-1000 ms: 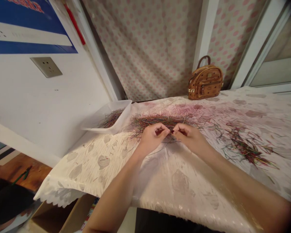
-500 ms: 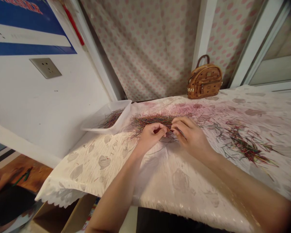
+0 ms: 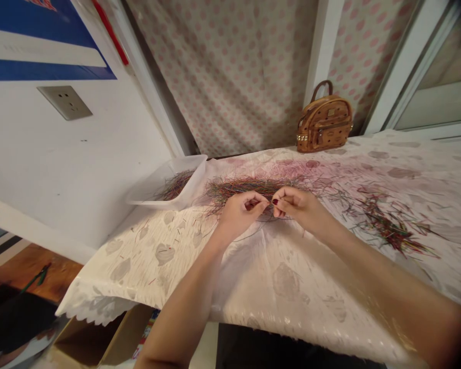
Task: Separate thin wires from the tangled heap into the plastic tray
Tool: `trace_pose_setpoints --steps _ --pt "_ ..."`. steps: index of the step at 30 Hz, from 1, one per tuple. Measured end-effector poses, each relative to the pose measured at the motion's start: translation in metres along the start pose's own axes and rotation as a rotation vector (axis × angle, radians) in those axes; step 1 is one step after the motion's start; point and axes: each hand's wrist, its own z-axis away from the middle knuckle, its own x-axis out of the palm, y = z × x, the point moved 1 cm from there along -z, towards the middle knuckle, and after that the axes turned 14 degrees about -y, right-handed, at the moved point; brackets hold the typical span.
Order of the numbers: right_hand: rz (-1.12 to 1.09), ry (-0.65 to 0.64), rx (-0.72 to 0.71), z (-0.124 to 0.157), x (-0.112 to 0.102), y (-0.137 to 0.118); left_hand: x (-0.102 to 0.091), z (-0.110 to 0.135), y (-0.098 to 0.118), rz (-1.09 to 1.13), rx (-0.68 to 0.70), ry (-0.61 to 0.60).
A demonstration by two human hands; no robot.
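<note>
Thumb and fingertips of my left hand [image 3: 243,211] are pinched together on what looks like a thin wire; its details are too small to make out. Close beside it, fingertips almost meeting, my right hand [image 3: 295,203] is also closed in a pinch at the same wire, its dark red thumbnail showing. Just behind both hands lies a long bundle of thin coloured wires [image 3: 249,185], partly covered by them. To the right, a loose heap of short wire pieces [image 3: 394,230] in red, green and dark colours is spread on the tablecloth [image 3: 284,282].
At the left, a translucent plastic tray [image 3: 165,205] holds more wires [image 3: 179,183]. A brown mini backpack [image 3: 325,125] stands at the back by the curtain [image 3: 234,77]. Below left are a cardboard box [image 3: 88,338] and green-handled pliers [image 3: 38,277] on a wooden surface.
My right hand has turned so that its thumb and curled fingers show more, still near the left fingertips. My left hand stays nearly in place. The other person's hand at lower left is less visible.
</note>
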Motion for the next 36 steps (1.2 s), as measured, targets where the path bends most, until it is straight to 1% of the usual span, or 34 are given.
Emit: trace_pose_setpoints --steps 2,4,6,8,10,12,15,17,22,26,28,31,34,36 --pt "-0.125 -0.031 0.022 -0.001 -0.001 0.001 0.001 0.0 0.001 0.05 0.013 0.005" --pt "-0.184 -0.042 0.028 -0.001 -0.001 0.001 0.001 -0.001 0.003 0.108 0.024 0.003" --pt "-0.188 -0.033 0.03 -0.001 0.0 0.003 0.002 -0.001 0.003 0.167 0.03 0.014" --pt "-0.136 0.01 0.036 -0.001 0.002 0.004 0.002 -0.002 0.002 0.208 0.018 0.047" --pt "-0.016 0.068 0.034 0.0 0.004 0.005 0.002 -0.002 0.001 0.234 -0.001 0.088" --pt "0.16 0.121 0.021 0.002 0.007 0.004 0.002 -0.003 0.0 0.26 -0.013 0.121" --pt "0.424 0.196 -0.017 0.006 0.013 0.002 0.002 -0.003 -0.001 0.297 -0.022 0.153" --pt "0.553 0.23 -0.049 0.009 0.016 0.001 0.003 -0.003 -0.001 0.312 -0.027 0.17" --pt "0.802 0.266 -0.169 0.011 0.019 -0.003 0.006 -0.003 -0.001 0.326 -0.032 0.197" --pt "0.918 0.254 -0.242 0.012 0.018 -0.008 0.007 -0.003 -0.002 0.263 0.013 0.174" --pt "0.904 0.264 -0.246 0.013 0.016 -0.01 0.006 -0.002 -0.003 0.22 0.03 0.138" --pt "0.784 0.278 -0.243 0.012 0.012 -0.011 0.005 -0.002 -0.003 0.186 0.05 0.076" --pt "0.579 0.246 -0.21 0.009 0.008 -0.012 0.004 -0.002 -0.001 0.175 0.06 0.033" --pt "0.381 0.212 -0.133 0.007 0.006 -0.012 0.004 -0.001 0.001 0.162 0.065 0.002"
